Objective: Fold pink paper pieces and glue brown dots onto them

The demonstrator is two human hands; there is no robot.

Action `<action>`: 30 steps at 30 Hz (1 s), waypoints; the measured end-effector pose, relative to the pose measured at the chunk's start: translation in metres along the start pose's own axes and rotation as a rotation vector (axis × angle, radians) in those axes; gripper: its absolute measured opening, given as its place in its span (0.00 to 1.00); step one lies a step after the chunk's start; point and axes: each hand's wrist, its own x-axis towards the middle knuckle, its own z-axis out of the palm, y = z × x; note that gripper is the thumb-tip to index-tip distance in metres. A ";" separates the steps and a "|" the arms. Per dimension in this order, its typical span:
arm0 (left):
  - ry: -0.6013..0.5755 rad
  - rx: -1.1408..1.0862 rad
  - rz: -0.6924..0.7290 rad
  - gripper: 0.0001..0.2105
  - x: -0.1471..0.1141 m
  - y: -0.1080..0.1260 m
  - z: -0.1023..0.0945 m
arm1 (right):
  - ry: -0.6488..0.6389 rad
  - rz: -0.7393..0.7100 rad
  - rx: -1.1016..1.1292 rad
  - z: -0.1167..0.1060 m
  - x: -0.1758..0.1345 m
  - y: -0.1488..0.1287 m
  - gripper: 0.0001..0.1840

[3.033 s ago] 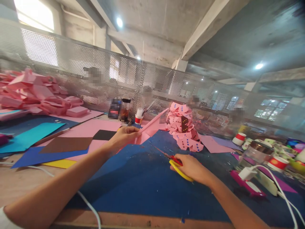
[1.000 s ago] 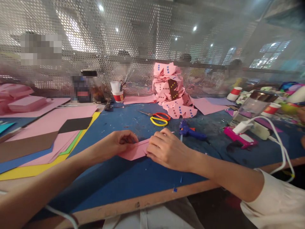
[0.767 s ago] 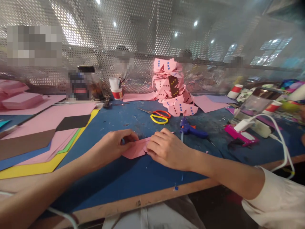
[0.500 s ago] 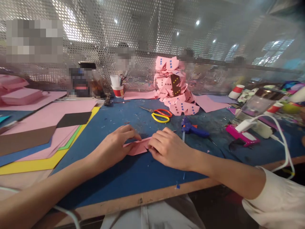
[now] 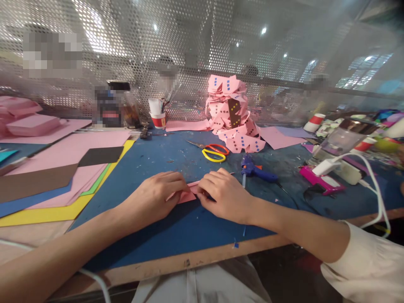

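A small pink piece of paper point(image 5: 187, 197) lies low over the blue table, with a notch or fold along its near edge. My left hand point(image 5: 160, 191) grips its left end, fingers curled over the top. My right hand point(image 5: 221, 193) is closed on its right end, and the fingertips are partly hidden. Much of the paper is covered by my fingers. Beyond my hands lie scissors point(image 5: 214, 153) with red and yellow handles. A blue glue gun point(image 5: 257, 169) rests just past my right hand.
A stack of folded pink paper pieces point(image 5: 233, 113) with coloured dots stands at the back. Coloured sheets point(image 5: 63, 202) are layered at left. Paper cups point(image 5: 158, 120) stand by the mesh screen. At right, a pink power strip point(image 5: 322, 181) trails white cables.
My left hand has slid slightly right along the pink paper and covers more of it. My right hand stays nearly in place. The view has shifted slightly.
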 end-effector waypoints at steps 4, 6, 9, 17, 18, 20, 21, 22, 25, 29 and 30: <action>-0.007 0.039 0.051 0.15 -0.001 -0.001 -0.001 | -0.002 0.052 0.042 0.001 0.001 0.000 0.10; -0.003 0.038 0.055 0.14 -0.002 -0.001 0.000 | -0.012 0.067 0.054 0.001 0.001 0.000 0.08; 0.013 0.018 0.022 0.12 -0.001 -0.001 0.001 | -0.019 0.089 0.068 0.001 0.002 0.000 0.07; 0.044 0.024 -0.045 0.09 0.005 0.001 0.006 | -0.007 0.118 0.088 0.002 0.002 0.001 0.09; 0.052 0.028 -0.064 0.08 0.006 0.001 0.007 | -0.009 0.120 0.089 0.003 0.002 0.001 0.08; 0.064 0.024 -0.098 0.06 0.007 0.001 0.009 | -0.015 0.123 0.093 0.003 0.002 0.001 0.08; 0.070 0.018 -0.106 0.05 0.008 0.001 0.009 | -0.019 0.124 0.095 0.003 0.002 0.002 0.08; 0.076 0.012 -0.111 0.05 0.009 0.001 0.010 | -0.022 0.125 0.096 0.003 0.002 0.002 0.07; 0.074 -0.003 -0.100 0.06 0.010 0.000 0.010 | -0.024 0.129 0.090 0.003 0.002 0.002 0.07; 0.053 -0.022 -0.083 0.08 0.011 -0.003 0.012 | -0.026 0.136 0.088 0.002 0.003 0.002 0.06; 0.056 -0.025 -0.085 0.08 0.011 -0.003 0.013 | -0.027 0.139 0.096 0.001 0.002 0.001 0.06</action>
